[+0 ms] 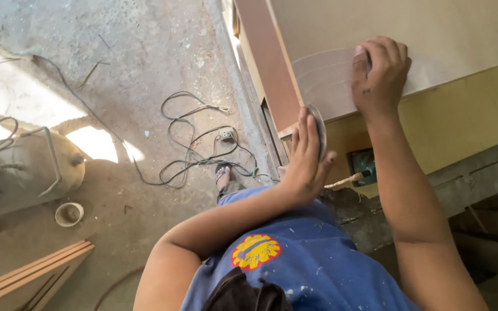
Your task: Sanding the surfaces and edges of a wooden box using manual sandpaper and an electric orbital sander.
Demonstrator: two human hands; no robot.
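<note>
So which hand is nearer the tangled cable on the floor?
Left. The left hand presses the thin disc at the board's edge, on the side facing the cable. The right hand rests flat on the board, farther away.

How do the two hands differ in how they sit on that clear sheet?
The left hand is open, its palm against the sheet's lower edge; the right hand is curled, fingers pressing the sheet flat on the board. The left sits lower, beside the board's edge; the right sits on top. Both touch the sheet.

disc (325,80) on board (433,34) | cables (194,144) left, on floor (134,52)
</note>
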